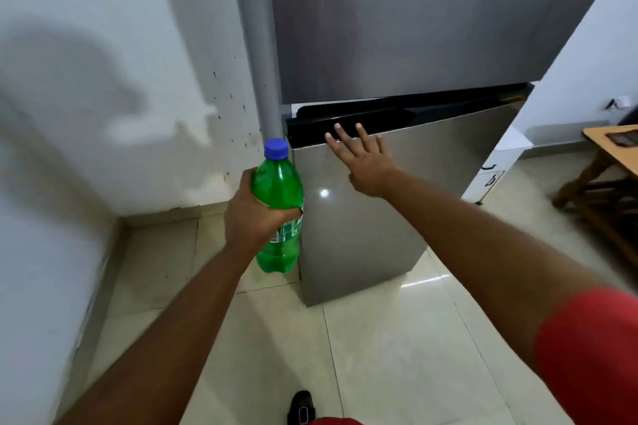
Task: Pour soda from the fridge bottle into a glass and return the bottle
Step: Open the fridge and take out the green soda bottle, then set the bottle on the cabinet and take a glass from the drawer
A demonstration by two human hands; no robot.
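Observation:
My left hand [253, 214] grips a green soda bottle [278, 183] with a blue cap, upright, just left of the fridge. The steel fridge [397, 28] fills the upper middle of the view. Its lower door [362, 217] stands slightly ajar, with a dark gap along its top edge. My right hand [360, 160] lies flat against the upper front of that lower door, fingers spread, holding nothing. No glass is in view.
A white, stained wall [103, 79] stands close on the left. A wooden table [611, 148] stands at the far right with something dark on it. A white cabinet [497, 166] sits right of the fridge. Pale floor tiles [397, 338] lie below, with my foot showing.

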